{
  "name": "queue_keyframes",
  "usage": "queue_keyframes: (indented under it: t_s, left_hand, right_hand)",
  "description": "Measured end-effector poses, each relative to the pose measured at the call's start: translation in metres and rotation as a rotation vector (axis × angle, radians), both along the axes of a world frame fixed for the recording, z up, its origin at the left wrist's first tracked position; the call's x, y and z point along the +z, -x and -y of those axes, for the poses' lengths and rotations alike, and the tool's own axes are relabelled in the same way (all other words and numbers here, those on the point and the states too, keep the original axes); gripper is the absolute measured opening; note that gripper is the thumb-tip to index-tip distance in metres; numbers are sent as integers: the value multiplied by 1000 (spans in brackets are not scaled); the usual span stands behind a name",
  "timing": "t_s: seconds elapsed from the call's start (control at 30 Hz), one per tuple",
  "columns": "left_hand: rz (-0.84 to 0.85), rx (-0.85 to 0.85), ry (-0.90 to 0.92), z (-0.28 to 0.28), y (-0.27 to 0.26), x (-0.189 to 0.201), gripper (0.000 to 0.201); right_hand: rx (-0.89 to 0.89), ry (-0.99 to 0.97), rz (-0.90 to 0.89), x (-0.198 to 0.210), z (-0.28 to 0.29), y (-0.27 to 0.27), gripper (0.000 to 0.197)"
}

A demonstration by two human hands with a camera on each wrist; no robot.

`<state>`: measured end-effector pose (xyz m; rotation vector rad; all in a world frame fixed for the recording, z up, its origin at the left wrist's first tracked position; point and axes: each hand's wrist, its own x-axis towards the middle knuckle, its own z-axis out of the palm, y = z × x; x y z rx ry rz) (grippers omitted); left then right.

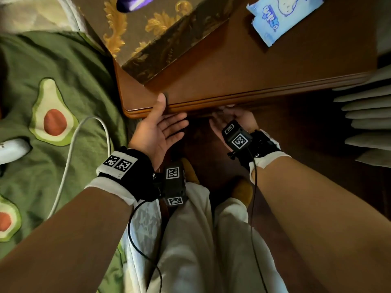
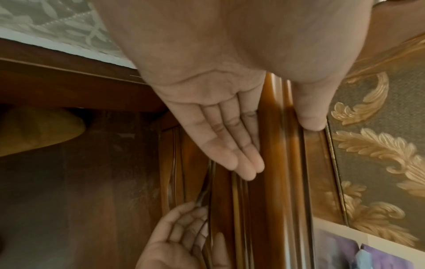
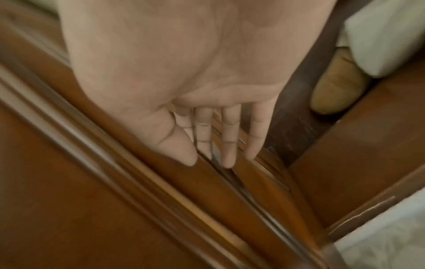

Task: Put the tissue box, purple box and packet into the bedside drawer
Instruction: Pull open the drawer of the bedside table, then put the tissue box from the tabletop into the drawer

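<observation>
A dark tissue box (image 1: pixel 156 37) with gold leaf pattern stands on the wooden bedside table (image 1: pixel 264 66). The purple box (image 1: pixel 135 3) lies on top of it at the frame's upper edge. A light blue packet (image 1: pixel 283 15) lies at the table's far right. My left hand (image 1: pixel 163 127) is open, palm up, thumb on the table's front edge, fingers straight under the lip (image 2: pixel 236 156). My right hand (image 1: pixel 230 117) reaches under the table edge; its straight fingers (image 3: pixel 227 147) touch the drawer front's top gap. Neither hand holds anything.
A green avocado-print blanket (image 1: pixel 53 102) with a white cable (image 1: pixel 72 149) covers the bed on the left. White slatted fabric (image 1: pixel 368 115) hangs on the right. My legs in pale trousers and yellow slippers (image 1: pixel 241 189) stand close to the dark floor below the table.
</observation>
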<state>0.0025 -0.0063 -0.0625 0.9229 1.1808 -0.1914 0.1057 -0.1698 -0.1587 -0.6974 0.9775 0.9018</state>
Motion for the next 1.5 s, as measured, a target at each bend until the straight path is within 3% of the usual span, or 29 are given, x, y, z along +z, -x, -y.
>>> queue_keyframes:
  t_s: [0.07, 0.23, 0.4, 0.67, 0.8, 0.9, 0.97, 1.03, 1.07, 1.17, 1.23, 1.33, 1.43, 1.5]
  left_hand:
    - [-8, 18, 4, 3, -1, 3, 63]
    - [-20, 65, -3, 8, -4, 6, 67]
    - [-31, 90, -3, 12, -6, 7, 70]
    - [-143, -1, 17, 10, -10, 16, 59]
    - [-184, -33, 7, 7, -22, 39, 41]
    - [-146, 108, -87, -13, -36, 60, 34]
    - [-148, 235, -114, -35, -44, 69, 35]
    - [-178, 336, -166, -56, -52, 77, 36]
    - [-188, 357, -182, -63, -58, 81, 47]
    - [-211, 206, -256, -68, -80, 106, 86]
    - [-209, 55, -299, -64, -90, 115, 97]
    - [-236, -12, -344, -66, -96, 108, 101]
    - [-273, -27, -323, -74, -100, 104, 94]
    - [-303, -84, -365, -83, -100, 97, 90]
  right_hand:
    - [34, 51, -63, 9, 5, 6, 9]
    - [137, 98, -119, 16, 38, 50, 27]
    - [241, 186, -184, 16, 63, 85, 20]
    - [269, 135, -168, 35, 76, 88, 37]
    - [538, 148, -80, 77, 85, 76, 38]
    - [707, 171, 49, 121, 82, 50, 27]
    - [715, 167, 175, 149, 68, 19, 20]
    - [614, 185, 316, 174, 45, -16, 18]
    - [552, 212, 391, 184, 31, -32, 20]
    - [513, 368, 605, 214, -16, -76, 36]
    - [590, 472, 697, 220, -45, -101, 54]
    - [793, 577, 729, 207, -70, -122, 82]
    - [875, 615, 718, 206, -80, -121, 55]
    - [892, 642, 689, 205, -76, -116, 53]
